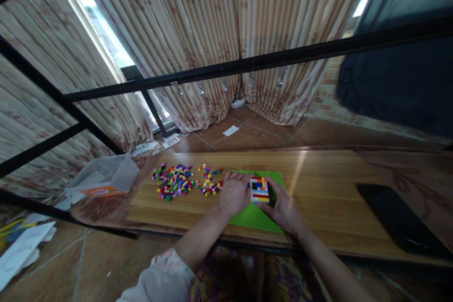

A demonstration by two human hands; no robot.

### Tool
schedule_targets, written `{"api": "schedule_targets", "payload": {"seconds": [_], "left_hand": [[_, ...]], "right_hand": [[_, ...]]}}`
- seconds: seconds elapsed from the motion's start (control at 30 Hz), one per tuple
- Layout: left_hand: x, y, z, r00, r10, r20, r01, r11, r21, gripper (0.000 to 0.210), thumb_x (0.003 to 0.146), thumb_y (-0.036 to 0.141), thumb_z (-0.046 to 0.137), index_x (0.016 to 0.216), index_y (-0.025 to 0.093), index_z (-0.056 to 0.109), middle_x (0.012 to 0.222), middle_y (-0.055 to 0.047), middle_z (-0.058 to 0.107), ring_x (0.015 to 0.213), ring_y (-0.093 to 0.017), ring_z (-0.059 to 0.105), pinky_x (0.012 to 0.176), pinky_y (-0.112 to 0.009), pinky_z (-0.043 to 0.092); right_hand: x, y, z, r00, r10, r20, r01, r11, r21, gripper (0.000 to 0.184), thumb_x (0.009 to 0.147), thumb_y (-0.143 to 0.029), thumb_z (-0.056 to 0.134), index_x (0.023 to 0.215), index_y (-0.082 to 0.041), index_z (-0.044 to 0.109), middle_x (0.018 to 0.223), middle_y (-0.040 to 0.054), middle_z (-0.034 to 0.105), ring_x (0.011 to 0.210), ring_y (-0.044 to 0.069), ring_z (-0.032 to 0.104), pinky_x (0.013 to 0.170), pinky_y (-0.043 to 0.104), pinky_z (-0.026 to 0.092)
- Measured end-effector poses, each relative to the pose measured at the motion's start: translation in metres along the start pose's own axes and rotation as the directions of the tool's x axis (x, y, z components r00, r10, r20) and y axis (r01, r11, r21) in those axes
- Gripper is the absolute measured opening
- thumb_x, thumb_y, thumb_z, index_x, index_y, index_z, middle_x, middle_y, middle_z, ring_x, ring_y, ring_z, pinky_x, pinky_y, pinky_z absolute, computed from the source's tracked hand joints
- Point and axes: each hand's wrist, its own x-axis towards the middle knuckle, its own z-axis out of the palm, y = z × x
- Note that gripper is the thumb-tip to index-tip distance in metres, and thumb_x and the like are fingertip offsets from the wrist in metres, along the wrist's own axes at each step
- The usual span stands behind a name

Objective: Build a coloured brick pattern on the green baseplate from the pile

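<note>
A small build of toy bricks (pixel 259 189), in red, white, yellow, blue and orange rows, sits on a green studded baseplate (pixel 255 219). My left hand (pixel 236 193) lies along the left side of the build, palm down, its fingers bent against that edge; the fingertips are partly hidden. From the right, my right hand (pixel 283 206) grips the build's side between thumb and fingers, with a dark gap showing inside the curve of the hand. Left of the baseplate lies a smaller scatter of loose bricks (pixel 211 186), close to my left hand.
A larger pile of mixed bricks (pixel 176 180) covers the left part of the wooden board (pixel 318 188). Beyond it stands a clear plastic bin (pixel 122 172) with an orange label. A black phone-like slab (pixel 399 217) lies at the right. Black metal bars (pixel 212 71) cross behind the board.
</note>
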Motion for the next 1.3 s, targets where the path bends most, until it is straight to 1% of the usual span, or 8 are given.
{"api": "schedule_targets", "payload": {"seconds": [0.1, 0.2, 0.3, 0.5, 0.63, 0.77, 1.03, 1.3], "left_hand": [[0.0, 0.001, 0.003, 0.999, -0.036, -0.022, 0.036, 0.999, -0.007, 0.041, 0.081, 0.017, 0.057, 0.122, 0.02, 0.06, 0.108, -0.008, 0.07, 0.101, -0.027, 0.059, 0.098, -0.044, 0.04], [-0.001, 0.0, 0.005, 0.997, -0.058, -0.045, 0.055, 0.997, -0.053, 0.042, 0.08, 0.017, 0.058, 0.122, 0.021, 0.06, 0.11, -0.008, 0.069, 0.102, -0.027, 0.059, 0.099, -0.045, 0.04], [-0.004, 0.0, 0.007, 0.991, -0.113, -0.067, 0.105, 0.988, -0.11, 0.042, 0.08, 0.018, 0.057, 0.122, 0.023, 0.059, 0.112, -0.007, 0.068, 0.105, -0.026, 0.058, 0.101, -0.044, 0.04], [0.001, 0.008, 0.02, 0.956, -0.253, -0.146, 0.209, 0.942, -0.262, 0.044, 0.083, 0.023, 0.059, 0.126, 0.016, 0.056, 0.117, -0.011, 0.064, 0.11, -0.027, 0.056, 0.102, -0.043, 0.044], [0.009, 0.012, 0.033, 0.922, -0.367, -0.124, 0.31, 0.891, -0.332, 0.04, 0.083, 0.019, 0.058, 0.123, 0.014, 0.058, 0.117, -0.012, 0.063, 0.112, -0.027, 0.056, 0.101, -0.042, 0.046], [0.01, 0.013, 0.037, 0.899, -0.428, -0.089, 0.359, 0.839, -0.409, 0.035, 0.084, 0.015, 0.055, 0.118, 0.015, 0.061, 0.116, -0.012, 0.065, 0.113, -0.026, 0.058, 0.101, -0.042, 0.047], [0.009, 0.012, 0.037, 0.85, -0.524, -0.058, 0.421, 0.741, -0.523, 0.03, 0.083, 0.012, 0.056, 0.11, 0.017, 0.065, 0.114, -0.009, 0.069, 0.109, -0.022, 0.062, 0.1, -0.039, 0.049], [0.014, 0.004, 0.052, 0.801, -0.599, 0.002, 0.449, 0.599, -0.663, 0.032, 0.079, 0.008, 0.057, 0.107, 0.018, 0.069, 0.114, -0.007, 0.07, 0.105, -0.019, 0.065, 0.095, -0.035, 0.053]], "right_hand": [[0.0, -0.001, -0.001, 1.0, 0.003, 0.011, -0.003, 1.0, -0.001, 0.083, 0.075, -0.051, 0.069, 0.145, -0.018, 0.039, 0.135, 0.0169, 0.057, 0.123, 0.032, 0.056, 0.105, 0.052, 0.043], [0.0, -0.003, -0.002, 1.0, 0.01, 0.007, -0.01, 1.0, 0.006, 0.082, 0.076, -0.052, 0.068, 0.145, -0.02, 0.039, 0.135, 0.0164, 0.057, 0.122, 0.033, 0.056, 0.105, 0.053, 0.043], [0.0, -0.003, -0.002, 1.0, 0.013, -0.006, -0.013, 1.0, 0.021, 0.082, 0.076, -0.053, 0.068, 0.145, -0.02, 0.04, 0.135, 0.0162, 0.057, 0.122, 0.033, 0.056, 0.105, 0.053, 0.043], [0.0, 0.0, -0.002, 1.0, 0.01, 0.006, -0.01, 1.0, 0.012, 0.083, 0.075, -0.054, 0.069, 0.145, -0.018, 0.04, 0.134, 0.0169, 0.058, 0.122, 0.033, 0.056, 0.105, 0.053, 0.042], [0.0, 0.0, -0.001, 1.0, 0.011, 0.007, -0.011, 1.0, 0.01, 0.083, 0.075, -0.053, 0.069, 0.144, -0.017, 0.04, 0.134, 0.0171, 0.057, 0.122, 0.032, 0.056, 0.105, 0.052, 0.043], [0.0, 0.0, -0.001, 1.0, 0.01, -0.008, -0.01, 1.0, -0.007, 0.081, 0.076, -0.053, 0.068, 0.143, -0.018, 0.042, 0.133, 0.0163, 0.059, 0.119, 0.032, 0.058, 0.103, 0.052, 0.044], [-0.001, 0.0, -0.001, 1.0, 0.011, -0.002, -0.011, 1.0, -0.013, 0.082, 0.076, -0.053, 0.068, 0.145, -0.02, 0.039, 0.134, 0.0156, 0.057, 0.121, 0.034, 0.056, 0.104, 0.054, 0.043], [-0.001, -0.001, -0.003, 1.0, 0.017, 0.009, -0.017, 1.0, -0.014, 0.082, 0.076, -0.053, 0.068, 0.145, -0.02, 0.039, 0.134, 0.0157, 0.058, 0.123, 0.034, 0.056, 0.104, 0.053, 0.043]]}}
